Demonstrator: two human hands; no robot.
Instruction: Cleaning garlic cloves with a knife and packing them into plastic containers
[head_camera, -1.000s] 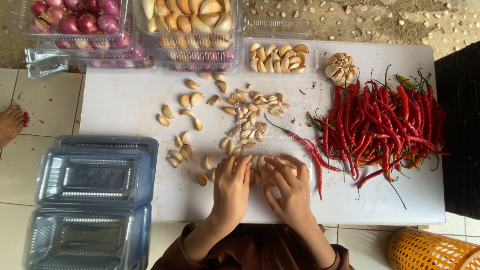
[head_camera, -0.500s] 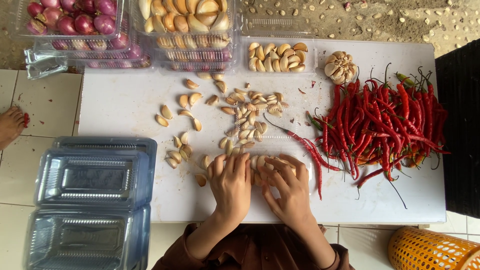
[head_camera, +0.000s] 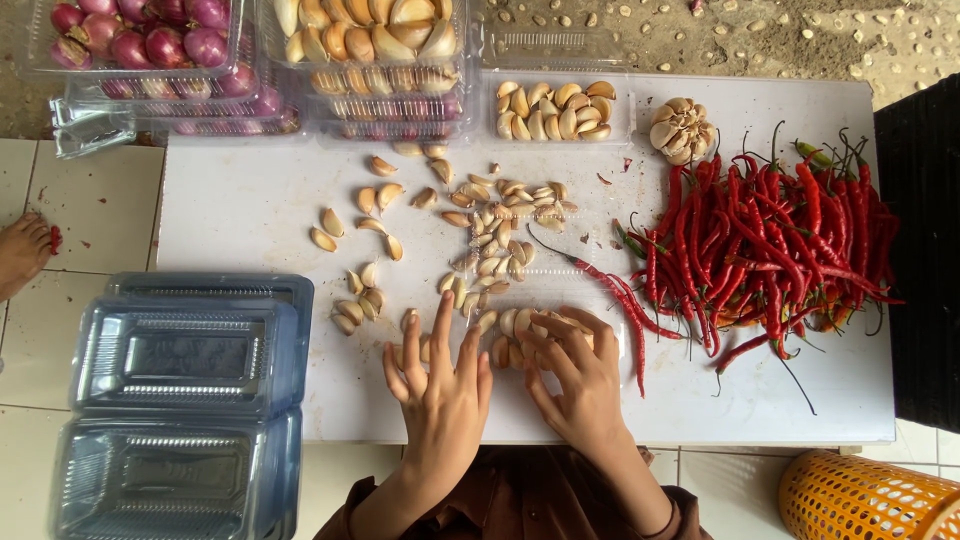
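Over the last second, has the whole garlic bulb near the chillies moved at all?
No. The whole garlic bulb sits at the same spot on the white table, just left of the red chilli pile, as before.

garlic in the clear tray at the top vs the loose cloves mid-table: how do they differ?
The tray cloves sit packed together inside a clear container; the loose cloves lie scattered on the bare white table. The tray cloves lie apart from both hands; the loose cloves run down to the left hand and right hand. Both are pale, separated garlic cloves.
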